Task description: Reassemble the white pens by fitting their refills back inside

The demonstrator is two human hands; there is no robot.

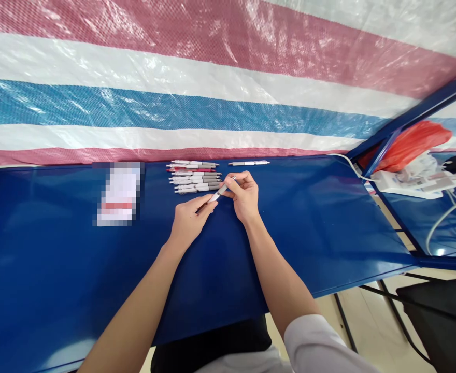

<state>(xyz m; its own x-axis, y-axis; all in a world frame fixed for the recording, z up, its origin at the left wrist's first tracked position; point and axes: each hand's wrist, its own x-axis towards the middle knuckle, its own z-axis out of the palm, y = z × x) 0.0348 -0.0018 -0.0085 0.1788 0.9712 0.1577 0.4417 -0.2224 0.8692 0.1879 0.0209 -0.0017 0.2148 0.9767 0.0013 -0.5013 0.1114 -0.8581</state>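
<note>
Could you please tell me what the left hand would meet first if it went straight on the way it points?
Beyond the pen it holds, the left hand would probably meet the right hand first, though depth is unclear in this view.

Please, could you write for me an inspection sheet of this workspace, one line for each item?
Surface: blue table, glossy, reflections visible.
Things: one pen held in the air; a group of pens, one red, lies side by side behind the hands; a single pen lies apart, right of them.
Clutter: pixelated item at left, not identifiable; red bag beyond the right frame.
Grips: left hand and right hand both closed on the same pen, one near each end.
Cables: white cable at the back right corner; more cords further right.
Surroundings: striped sheet behind; dark object at lower right, unclear.
</note>
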